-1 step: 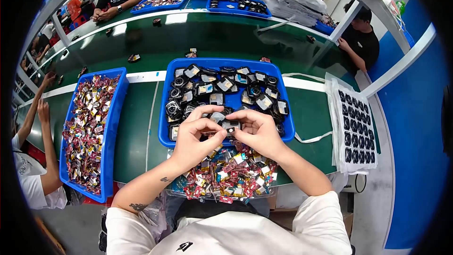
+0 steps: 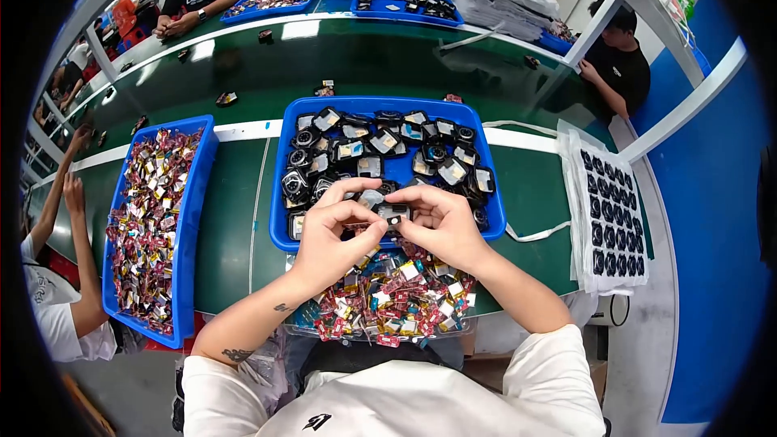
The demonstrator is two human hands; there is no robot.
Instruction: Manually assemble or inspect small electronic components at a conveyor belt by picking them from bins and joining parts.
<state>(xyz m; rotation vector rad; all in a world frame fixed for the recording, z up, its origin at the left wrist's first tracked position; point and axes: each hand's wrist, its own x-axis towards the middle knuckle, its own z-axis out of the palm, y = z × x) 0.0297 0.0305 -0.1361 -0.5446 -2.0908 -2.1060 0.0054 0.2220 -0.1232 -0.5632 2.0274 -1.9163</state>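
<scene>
Over the near edge of a blue tray (image 2: 495, 231), a small black watch case with a grey inner face (image 2: 394, 211) is held up between both my hands. My left hand (image 2: 338, 231) is closed at its left side, thumb and fingertips bent against it. From the right, my right hand (image 2: 443, 222) pinches it between thumb and fingers. What lies under the left fingertips is partly hidden. Inside the tray are several similar black watch cases (image 2: 384, 142). Just below my hands, a heap of small red circuit boards with silver and yellow battery pieces (image 2: 405, 295) fills a clear tray.
To the left stands a long blue tray (image 2: 188, 226) full of similar boards. White sheets of black watch parts (image 2: 609, 214) lie at the right. Beyond runs a green conveyor belt (image 2: 388, 65) with scattered parts. Co-workers sit across it; another person's arms (image 2: 74, 194) reach in at left.
</scene>
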